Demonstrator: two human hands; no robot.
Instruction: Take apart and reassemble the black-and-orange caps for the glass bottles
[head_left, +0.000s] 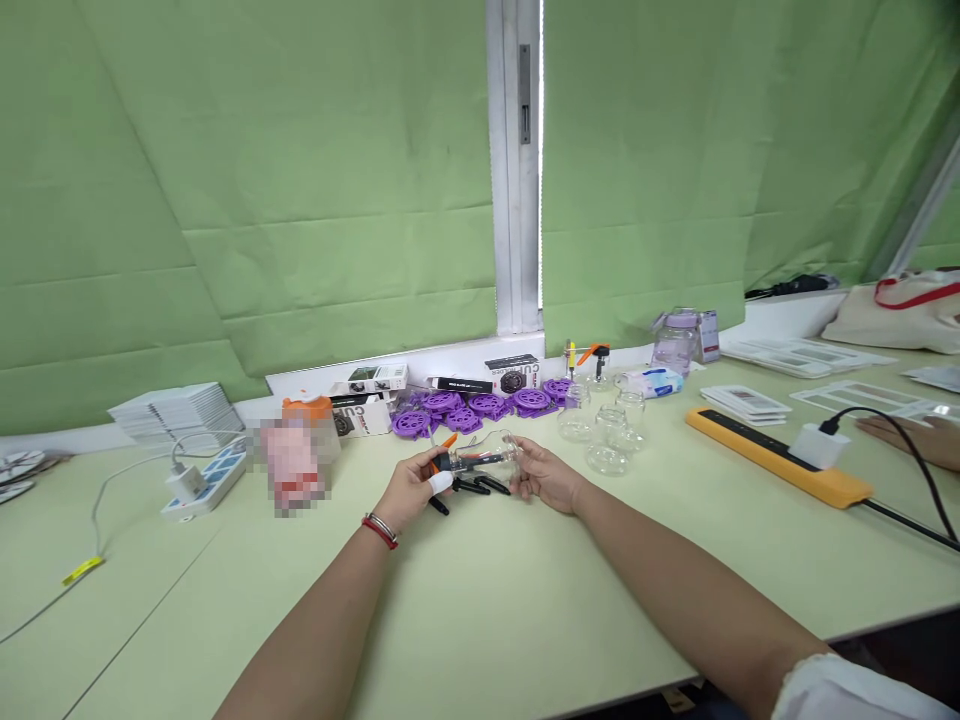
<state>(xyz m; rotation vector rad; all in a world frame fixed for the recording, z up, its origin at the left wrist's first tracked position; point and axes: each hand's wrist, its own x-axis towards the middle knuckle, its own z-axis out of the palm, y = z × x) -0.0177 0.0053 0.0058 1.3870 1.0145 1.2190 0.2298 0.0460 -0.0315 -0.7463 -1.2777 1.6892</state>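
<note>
A clear bottle [495, 458] lies sideways between my hands above the table. My right hand [551, 476] is closed round its right end. At the other end, the fingers of my left hand [409, 490] grip a black spray head with an orange lever [444, 455], against the bottle's mouth. A dark stem shows inside the bottle; whether the head is screwed on I cannot tell. One left finger has a white wrap. Several black pump parts [471, 486] lie on the table just below and behind my hands.
Purple wheel-shaped holders [442, 405] and cup holder boxes [362, 415] lie behind. Clear bottles [611, 435] stand right of centre. An orange power strip [780, 460] with a charger sits right, a white one [217, 480] left. Another person's hand [911, 440] rests at far right.
</note>
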